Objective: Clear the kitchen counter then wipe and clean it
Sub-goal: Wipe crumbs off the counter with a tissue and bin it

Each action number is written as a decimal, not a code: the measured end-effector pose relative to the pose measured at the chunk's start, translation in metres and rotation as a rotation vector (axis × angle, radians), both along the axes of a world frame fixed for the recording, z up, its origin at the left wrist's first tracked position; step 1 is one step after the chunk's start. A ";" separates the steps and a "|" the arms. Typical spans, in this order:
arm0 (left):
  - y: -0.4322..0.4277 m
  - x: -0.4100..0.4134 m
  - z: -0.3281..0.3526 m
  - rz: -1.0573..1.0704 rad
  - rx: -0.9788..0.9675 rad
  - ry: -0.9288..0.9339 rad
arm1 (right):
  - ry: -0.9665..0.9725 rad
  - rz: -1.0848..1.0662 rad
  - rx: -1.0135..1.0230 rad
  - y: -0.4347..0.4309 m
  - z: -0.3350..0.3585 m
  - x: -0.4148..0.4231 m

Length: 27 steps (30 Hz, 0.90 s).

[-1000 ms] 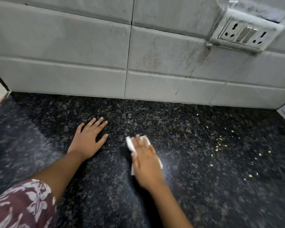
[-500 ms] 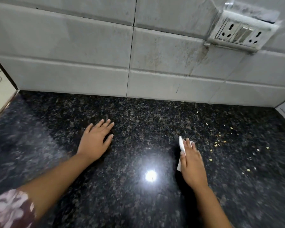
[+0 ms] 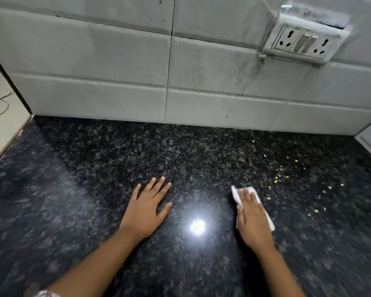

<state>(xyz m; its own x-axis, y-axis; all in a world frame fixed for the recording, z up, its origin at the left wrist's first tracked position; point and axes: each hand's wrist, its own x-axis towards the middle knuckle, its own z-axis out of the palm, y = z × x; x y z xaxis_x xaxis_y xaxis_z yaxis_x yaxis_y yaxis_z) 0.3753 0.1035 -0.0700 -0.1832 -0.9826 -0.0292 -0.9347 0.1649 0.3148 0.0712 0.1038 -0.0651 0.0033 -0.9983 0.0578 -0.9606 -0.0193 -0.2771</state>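
Two grips flat on counter (image 3: 73,189) | left grip (image 3: 147,209) spread wide | right grip (image 3: 252,217) presses tissue (image 3: 237,196) | crumbs (image 3: 278,179) near

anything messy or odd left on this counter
Yes: small yellowish crumbs lie scattered on the counter right of the right hand and its white wipe. The wall socket looks grimy, with streaks below.

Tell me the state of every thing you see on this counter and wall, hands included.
left hand: flat on the counter, fingers spread, holding nothing
right hand: fingers straight, pressing the tissue down
tissue: white, lying on the counter, mostly covered by the right hand
counter: dark granite, glossy, showing a light glare
crumbs: scattered right of the tissue, not yet wiped
wall socket: grimy, nothing plugged in
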 end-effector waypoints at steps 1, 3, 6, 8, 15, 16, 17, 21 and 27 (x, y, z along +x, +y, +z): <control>0.000 0.000 0.000 -0.001 0.005 -0.016 | -0.037 -0.044 -0.021 -0.002 0.004 0.005; 0.000 0.000 -0.001 -0.001 0.002 -0.029 | -0.140 -0.015 -0.023 0.002 0.011 0.037; 0.000 0.000 -0.001 -0.003 -0.016 -0.043 | -0.117 0.275 0.036 0.029 0.000 0.088; 0.000 0.000 -0.001 -0.003 -0.016 -0.045 | -0.026 0.357 0.021 0.045 -0.009 0.087; -0.001 -0.001 -0.001 -0.013 -0.008 -0.030 | -0.003 -0.087 0.051 0.018 0.000 0.012; -0.001 -0.001 -0.001 -0.013 -0.008 -0.037 | -0.044 -0.057 0.048 0.020 0.004 0.029; 0.000 -0.001 -0.001 -0.014 -0.010 -0.044 | -0.078 0.024 0.056 0.029 0.005 0.049; 0.001 -0.002 -0.002 -0.029 -0.016 -0.043 | 0.000 0.163 0.067 0.079 -0.007 0.080; 0.002 -0.009 0.001 -0.036 -0.045 -0.056 | -0.034 -0.138 0.095 0.066 0.009 0.033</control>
